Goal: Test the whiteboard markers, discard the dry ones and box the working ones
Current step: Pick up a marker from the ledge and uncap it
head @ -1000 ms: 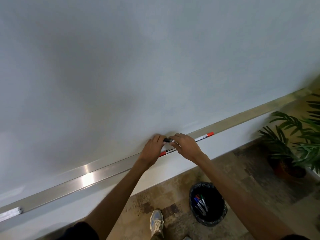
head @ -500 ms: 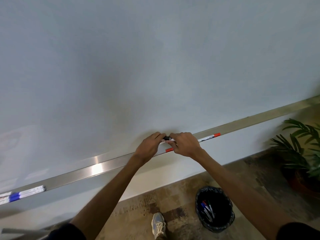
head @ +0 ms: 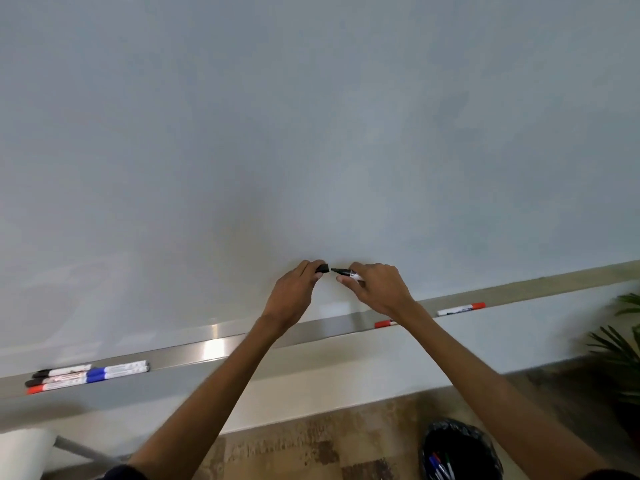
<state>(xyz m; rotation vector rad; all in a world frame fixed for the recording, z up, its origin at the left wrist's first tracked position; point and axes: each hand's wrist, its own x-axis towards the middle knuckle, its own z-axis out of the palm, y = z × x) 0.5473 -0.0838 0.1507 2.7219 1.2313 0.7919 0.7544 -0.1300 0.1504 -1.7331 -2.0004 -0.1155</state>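
Observation:
My right hand (head: pixel 377 289) grips a black marker (head: pixel 346 273) with its bare tip pointing left, close to the whiteboard (head: pixel 311 133). My left hand (head: pixel 294 292) pinches the marker's black cap (head: pixel 322 268), a small gap away from the tip. Two red-capped markers lie on the metal tray (head: pixel 329 325) to the right: one (head: pixel 460 309) in full view, the other (head: pixel 384 323) partly behind my right forearm. Several more markers (head: pixel 90 373), black, blue and red, lie together at the tray's left end.
A black-lined bin (head: pixel 460 452) stands on the floor at the lower right with several markers inside. A green plant (head: pixel 620 344) is at the right edge. A white surface on a grey leg (head: pixel 24 452) shows at the lower left.
The cap has come off the black marker: both hands were together on it, and now they are slightly apart. They have also risen from the tray to the board.

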